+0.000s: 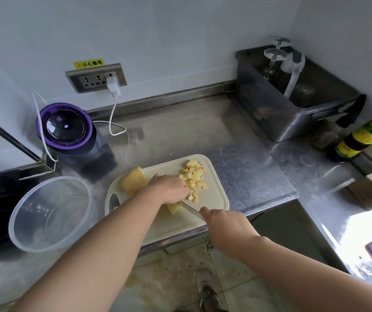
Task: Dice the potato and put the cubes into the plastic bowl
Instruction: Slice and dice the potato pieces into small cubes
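Head view: I see a blender behind the board and a bottle far right. A bin holds upturned glasses. The bowl stands just left of the board. Cubes are heaped on the board. The left hand curls over a potato piece. The right hand grasps the knife.

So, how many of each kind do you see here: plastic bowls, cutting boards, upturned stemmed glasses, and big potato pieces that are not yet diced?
Plastic bowls: 1
Cutting boards: 1
Upturned stemmed glasses: 2
Big undiced potato pieces: 2
Total: 6
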Available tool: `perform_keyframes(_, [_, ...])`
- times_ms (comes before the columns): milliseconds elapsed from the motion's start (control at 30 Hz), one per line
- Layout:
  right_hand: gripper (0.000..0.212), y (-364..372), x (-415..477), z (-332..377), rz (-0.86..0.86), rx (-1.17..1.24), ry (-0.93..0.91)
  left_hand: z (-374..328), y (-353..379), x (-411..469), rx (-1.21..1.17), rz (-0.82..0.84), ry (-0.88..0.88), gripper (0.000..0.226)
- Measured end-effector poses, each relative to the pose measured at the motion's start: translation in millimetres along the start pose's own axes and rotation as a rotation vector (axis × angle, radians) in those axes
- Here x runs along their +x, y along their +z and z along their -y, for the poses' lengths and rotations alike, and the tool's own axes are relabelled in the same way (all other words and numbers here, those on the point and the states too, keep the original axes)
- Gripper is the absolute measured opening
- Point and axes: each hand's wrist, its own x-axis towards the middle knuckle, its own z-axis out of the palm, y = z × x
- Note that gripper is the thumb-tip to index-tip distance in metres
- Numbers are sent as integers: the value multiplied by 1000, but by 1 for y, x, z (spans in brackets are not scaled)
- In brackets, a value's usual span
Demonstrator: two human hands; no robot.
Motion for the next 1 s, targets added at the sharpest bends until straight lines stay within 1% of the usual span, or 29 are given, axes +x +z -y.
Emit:
perform_keyframes(33, [46, -2, -2, 0, -7, 3, 5, 3, -2, -1, -74, -28, -11, 35])
perform_keyframes(67, [45, -4, -3, 0, -13, 10, 12, 6, -4, -4, -175, -99, -18, 35])
perform_keyframes(100, [44, -5, -4, 0, -18, 18, 19, 9, -7, -9, -299, -234, -18, 32])
perform_keyframes(200, [39, -6, -5, 4, -47, 50, 37, 17, -5, -32, -707, -833, -76, 19])
perform_keyframes(233, [38, -5, -5, 6, -53, 54, 41, 19, 0, -41, -819, -970, -121, 16])
perform_keyframes(267, [37, -4, -5, 7, -53, 57, 43, 20, 8, -47, -894, -1021, -170, 13])
perform_keyframes(300, [36, -3, -5, 9, -50, 63, 45, 22, 21, -49, -937, -996, -214, 11])
perform_keyframes(333, [36, 0, -6, 11, -47, 68, 48, 24, 34, -50, -955, -917, -251, 9])
perform_keyframes(433, [36, 4, -6, 15, -36, 73, 49, 27, 67, -43, -964, -593, -331, 6])
perform_keyframes(500, [35, 6, -6, 18, -30, 77, 54, 25, 77, -41, -947, -489, -350, 5])
perform_keyframes(533, [35, 6, -6, 19, -27, 79, 57, 24, 80, -39, -965, -462, -358, 5])
perform_keyframes(633, [34, 8, -6, 20, -18, 89, 65, 21, 86, -33, -1085, -411, -372, 15])
perform_keyframes(767, [35, 9, -7, 20, -12, 92, 75, 20, 90, -29, -1046, -413, -376, 6])
perform_keyframes(867, [36, 9, -6, 20, -10, 88, 73, 18, 92, -28, -1050, -422, -375, 6])
perform_keyframes(1000, [37, 9, -7, 22, -3, 88, 64, 17, 95, -25, -1090, -419, -390, 13])
